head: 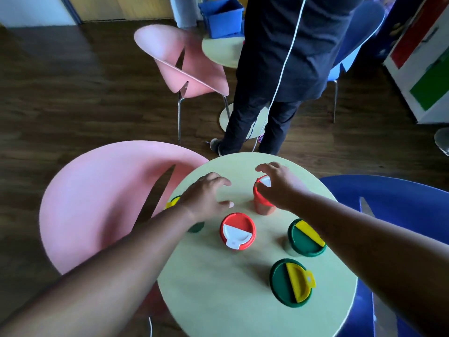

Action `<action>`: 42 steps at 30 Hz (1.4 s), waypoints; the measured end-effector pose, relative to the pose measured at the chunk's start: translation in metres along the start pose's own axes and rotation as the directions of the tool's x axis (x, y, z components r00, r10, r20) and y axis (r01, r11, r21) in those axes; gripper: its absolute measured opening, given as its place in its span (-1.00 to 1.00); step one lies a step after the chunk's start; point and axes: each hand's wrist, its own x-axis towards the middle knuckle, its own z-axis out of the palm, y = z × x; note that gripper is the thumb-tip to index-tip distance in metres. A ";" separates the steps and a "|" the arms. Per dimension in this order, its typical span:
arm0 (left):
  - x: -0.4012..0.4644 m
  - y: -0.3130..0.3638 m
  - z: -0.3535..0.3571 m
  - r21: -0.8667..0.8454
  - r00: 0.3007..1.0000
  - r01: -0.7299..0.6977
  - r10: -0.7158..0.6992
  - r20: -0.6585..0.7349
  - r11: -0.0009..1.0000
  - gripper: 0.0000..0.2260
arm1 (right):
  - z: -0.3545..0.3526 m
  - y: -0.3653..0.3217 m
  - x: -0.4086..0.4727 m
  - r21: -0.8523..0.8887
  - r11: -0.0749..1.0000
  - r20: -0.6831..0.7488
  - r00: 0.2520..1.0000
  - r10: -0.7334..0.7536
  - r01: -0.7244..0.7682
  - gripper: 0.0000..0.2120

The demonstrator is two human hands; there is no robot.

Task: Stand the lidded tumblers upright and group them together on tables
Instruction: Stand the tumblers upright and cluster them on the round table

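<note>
A red plastic tumbler with a red-and-white lid (263,195) stands upright at the far side of the round pale-green table (218,288), the right hand (279,186) curled over its lid. The left hand (206,195) hovers nearby, fingers spread and holding nothing. A second red-lidded tumbler (237,231) and two green tumblers with yellow-flapped lids (306,238) (291,283) stand upright closer in.

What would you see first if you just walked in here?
Probably the bright tumblers on the round table: two red ones in the middle and green ones with yellow flaps at the right. The right hand grips the far red tumbler, and the left hand hovers open beside it. A person in dark clothes stands behind the table.
</note>
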 end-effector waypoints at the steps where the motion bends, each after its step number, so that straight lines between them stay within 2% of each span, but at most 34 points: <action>1: -0.007 -0.008 -0.007 0.033 1.000 0.009 -0.009 -0.011 0.999 -0.54 | 0.002 -0.012 -0.002 -0.013 0.999 0.024 0.999 -0.042 0.042 -0.61; 3: -0.021 -0.024 -0.018 0.132 0.999 0.031 -0.029 -0.020 0.991 -0.52 | 0.008 -0.032 -0.003 -0.031 0.992 0.084 0.990 -0.116 0.119 -0.64; 5: -0.032 -0.041 -0.024 0.199 0.998 0.059 -0.064 0.018 0.978 -0.43 | 0.017 -0.047 -0.004 -0.067 0.985 0.204 0.969 -0.140 0.157 -0.62; 7: -0.040 -0.058 -0.024 0.231 0.989 0.086 -0.111 0.098 0.969 -0.29 | 0.030 -0.058 -0.004 -0.164 0.972 0.367 0.925 -0.100 0.170 -0.53; 9: -0.045 -0.072 -0.021 0.281 0.975 0.102 -0.152 0.163 0.954 -0.14 | 0.044 -0.065 -0.006 -0.276 0.946 0.469 0.883 -0.022 0.170 -0.40; 13: -0.046 -0.089 -0.011 0.355 0.972 0.073 -0.146 0.184 0.932 -0.01 | 0.060 -0.072 -0.014 -0.388 0.908 0.519 0.852 0.075 0.157 -0.21; 17: -0.041 -0.100 -0.005 0.236 0.970 0.075 -0.125 0.206 0.969 -0.09 | 0.072 -0.072 -0.020 -0.446 0.889 0.522 0.837 0.166 0.101 -0.06; 21: -0.033 -0.103 -0.006 0.216 0.976 0.020 -0.066 0.210 0.976 -0.15 | 0.079 -0.071 -0.027 -0.443 0.896 0.490 0.844 0.217 0.026 0.03; 30: -0.003 -0.074 0.003 0.199 0.954 -0.164 0.104 0.281 0.966 -0.18 | 0.084 -0.070 -0.056 -0.310 0.932 0.342 0.893 0.293 -0.187 -0.16; 37: 0.010 -0.049 0.018 0.199 0.898 -0.336 0.249 0.364 0.921 -0.18 | 0.092 -0.069 -0.091 -0.268 0.911 0.272 0.882 0.385 -0.315 -0.19; 42: 0.006 -0.041 0.025 0.221 0.873 -0.402 0.299 0.386 0.889 -0.17 | 0.101 -0.072 -0.109 -0.244 0.897 0.212 0.882 0.421 -0.370 -0.19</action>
